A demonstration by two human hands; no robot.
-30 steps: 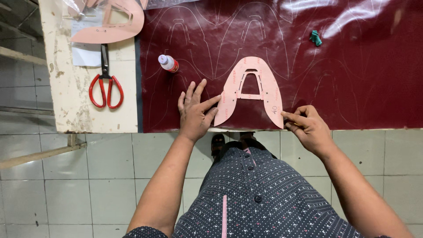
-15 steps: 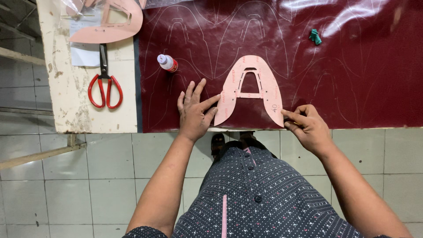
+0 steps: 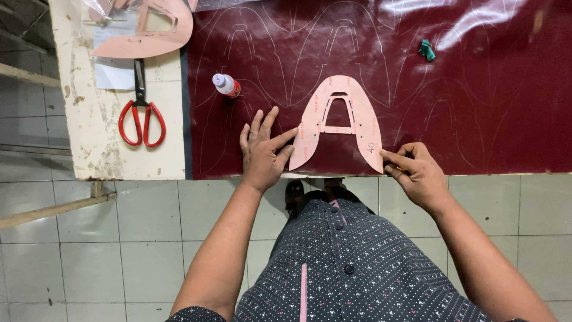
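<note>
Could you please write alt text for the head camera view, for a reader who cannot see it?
A left hand pins a pink shoe-upper template on dark red leather, while the right hand pinches something small at its lower right tip. Red scissors lie on the worn table.

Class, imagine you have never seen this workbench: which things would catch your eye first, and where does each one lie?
First, the pink arch-shaped template lying flat on the dark red sheet, with the left hand pressing its left leg and the right hand pinched at the tip of its right leg. Next, the red-handled scissors on the worn white table at the left, and a small white bottle near the sheet's left edge.
</note>
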